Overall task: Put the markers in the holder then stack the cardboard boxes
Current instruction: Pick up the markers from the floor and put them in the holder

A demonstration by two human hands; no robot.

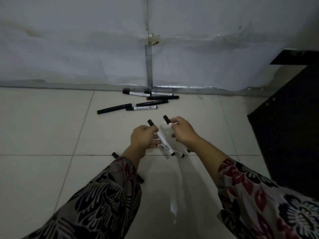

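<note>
My left hand (144, 139) grips white markers with black caps (161, 138), held slanted above the tiled floor. My right hand (183, 131) is closed around another white marker (167, 120) whose black cap sticks out up and left. Several more markers lie on the floor by the wall: a black one (114, 109) at the left, and a cluster of black and white ones (151, 99). Another black marker (115, 155) is partly hidden beneath my left sleeve. No holder and no cardboard boxes are in view.
A white sheeted wall (103, 49) with a metal strip (149, 66) closes off the far side. A dark piece of furniture (290, 126) stands at the right. The floor is pale tile (43, 126).
</note>
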